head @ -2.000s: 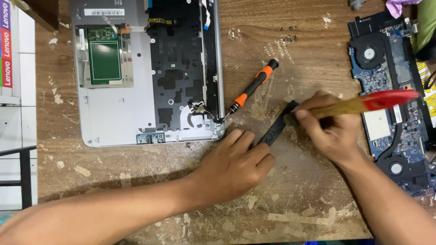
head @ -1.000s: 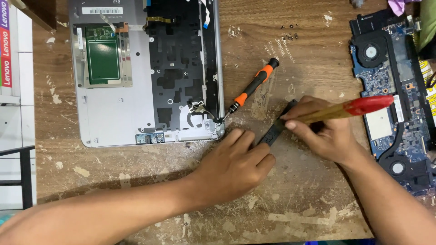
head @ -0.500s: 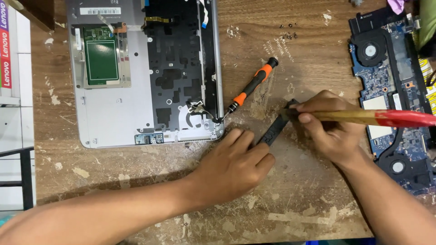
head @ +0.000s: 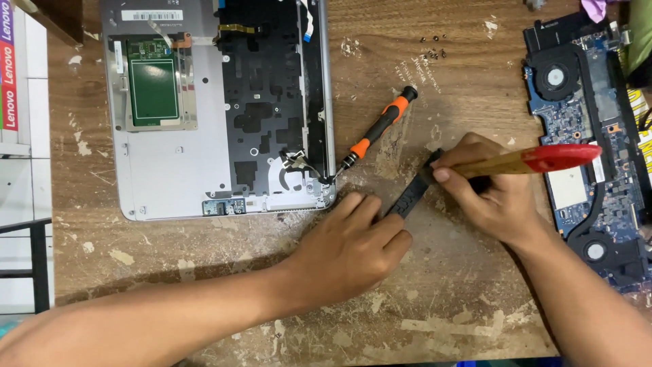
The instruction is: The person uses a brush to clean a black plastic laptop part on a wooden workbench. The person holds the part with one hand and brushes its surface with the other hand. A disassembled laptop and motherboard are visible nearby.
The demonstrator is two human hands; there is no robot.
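Left hand [head: 350,248] presses flat, fingers spread, pinning the black strip part [head: 412,194] at frame centre on the worktop [head: 435,299] so it stays put, while right hand [head: 492,194] is clenched around the red-tipped wooden-handled tool [head: 530,161] at its upper end.

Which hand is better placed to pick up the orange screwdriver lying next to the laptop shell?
Probably the left hand: it only presses the black strip, near the screwdriver. The right hand grips a brush.
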